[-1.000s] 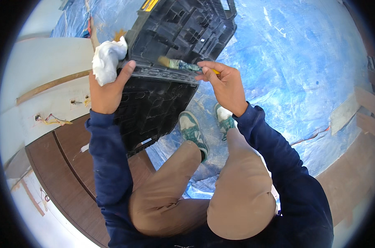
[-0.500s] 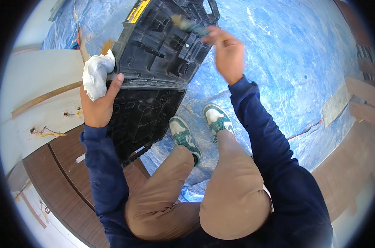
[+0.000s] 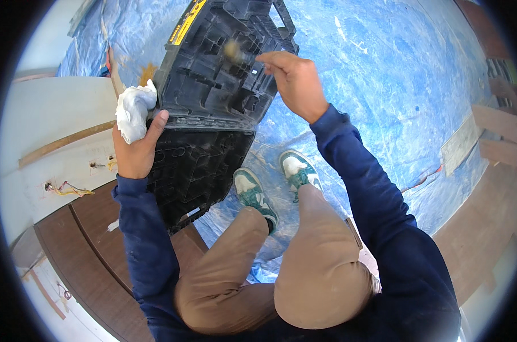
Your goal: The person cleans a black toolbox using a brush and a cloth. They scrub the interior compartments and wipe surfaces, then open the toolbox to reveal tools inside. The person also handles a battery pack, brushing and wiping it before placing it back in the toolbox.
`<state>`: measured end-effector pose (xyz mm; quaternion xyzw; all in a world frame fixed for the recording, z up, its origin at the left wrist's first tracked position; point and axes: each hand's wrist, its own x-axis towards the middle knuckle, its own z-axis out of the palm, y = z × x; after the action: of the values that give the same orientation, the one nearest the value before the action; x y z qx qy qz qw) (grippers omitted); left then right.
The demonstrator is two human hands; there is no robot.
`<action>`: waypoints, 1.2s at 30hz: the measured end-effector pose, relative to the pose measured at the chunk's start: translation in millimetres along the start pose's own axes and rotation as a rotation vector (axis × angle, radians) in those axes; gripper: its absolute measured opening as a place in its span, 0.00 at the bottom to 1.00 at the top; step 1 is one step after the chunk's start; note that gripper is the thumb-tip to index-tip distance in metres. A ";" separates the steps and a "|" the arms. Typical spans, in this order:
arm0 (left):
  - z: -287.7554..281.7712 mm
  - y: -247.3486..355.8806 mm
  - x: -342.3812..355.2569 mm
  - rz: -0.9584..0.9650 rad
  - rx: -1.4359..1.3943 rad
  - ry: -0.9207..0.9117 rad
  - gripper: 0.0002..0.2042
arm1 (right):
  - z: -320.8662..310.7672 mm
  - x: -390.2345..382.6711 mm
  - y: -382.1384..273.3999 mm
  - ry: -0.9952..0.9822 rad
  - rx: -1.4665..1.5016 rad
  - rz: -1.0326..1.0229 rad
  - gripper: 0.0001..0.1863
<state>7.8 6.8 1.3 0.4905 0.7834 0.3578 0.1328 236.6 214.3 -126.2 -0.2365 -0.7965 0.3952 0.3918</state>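
An open black plastic tool case stands in front of me, its upper half (image 3: 213, 80) full of moulded compartments with a yellow label on the edge, its lower half (image 3: 195, 171) hanging toward my legs. My left hand (image 3: 135, 149) is closed on the case's left side near the hinge, with a crumpled white cloth (image 3: 134, 111) in it, thumb on the rim. My right hand (image 3: 295, 85) pinches a paintbrush, whose blurred tan bristles (image 3: 233, 52) are over the moulded inside of the upper half.
Blue plastic sheeting (image 3: 372, 91) covers the floor under my shoes (image 3: 252, 194). At the left are a white wall (image 3: 59, 108) with exposed wires (image 3: 67, 188), a wooden strip and a dark brown wooden surface (image 3: 87, 239). Brown boards (image 3: 492, 134) lie at the right.
My right hand has gone from the hinge up into the upper half with the brush, then slightly left and down since half a second ago. The case and left hand sit lower and further left.
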 end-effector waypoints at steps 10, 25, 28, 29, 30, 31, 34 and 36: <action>-7.6 -10.9 4.4 0.079 0.026 -0.035 0.21 | -17.2 38.8 -47.9 0.207 -0.165 -0.160 0.18; -11.9 -15.0 8.5 0.028 0.019 -0.100 0.28 | -45.3 80.7 1.0 0.373 -0.280 -0.165 0.17; -19.6 -6.0 8.9 0.010 0.088 -0.213 0.33 | -40.9 77.4 42.8 -0.168 -0.469 -0.101 0.17; -27.4 -3.0 5.5 0.013 0.115 -0.268 0.35 | -44.0 71.6 46.5 -0.159 -0.478 -0.050 0.18; -35.5 -1.1 -1.3 0.010 0.142 -0.321 0.37 | -47.3 69.6 45.1 -0.122 -0.512 -0.045 0.17; -43.9 -2.3 -7.9 -0.046 0.144 -0.351 0.41 | -51.2 68.5 45.5 -0.084 -0.546 -0.039 0.16; -46.1 -5.7 -18.9 0.027 0.183 -0.303 0.42 | -52.1 46.9 87.9 -0.374 -0.745 0.066 0.11; -53.1 -8.2 -31.6 -0.105 0.238 -0.275 0.42 | -63.2 43.9 106.4 -0.634 -0.741 0.269 0.08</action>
<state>-12.1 -45.5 28.8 0.5056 0.8192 0.1846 0.1980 269.5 333.8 -169.7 -0.3286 -0.9255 0.1854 -0.0339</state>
